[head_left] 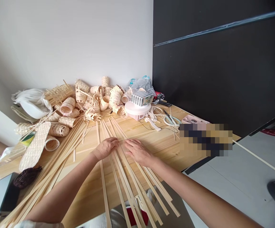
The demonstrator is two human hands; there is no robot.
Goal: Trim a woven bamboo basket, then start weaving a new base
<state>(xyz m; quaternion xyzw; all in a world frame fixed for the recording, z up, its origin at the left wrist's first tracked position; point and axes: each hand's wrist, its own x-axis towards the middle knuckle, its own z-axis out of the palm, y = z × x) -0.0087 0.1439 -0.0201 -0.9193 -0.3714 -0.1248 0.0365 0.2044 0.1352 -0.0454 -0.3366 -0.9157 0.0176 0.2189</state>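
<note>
Leaning over a pine table [165,152]: long bamboo strips [130,196] lie fanned out beneath me, long axes running away from me toward woven bamboo baskets [104,101] heaped at the far end. My left hand [105,148] and right hand [137,152] rest open, palms down on the strips, gripping nothing.

Head-worn view, facing down (hands [105,148] close)

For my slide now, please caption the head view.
The left hand and right hand rest on bamboo strips near woven baskets.
</note>
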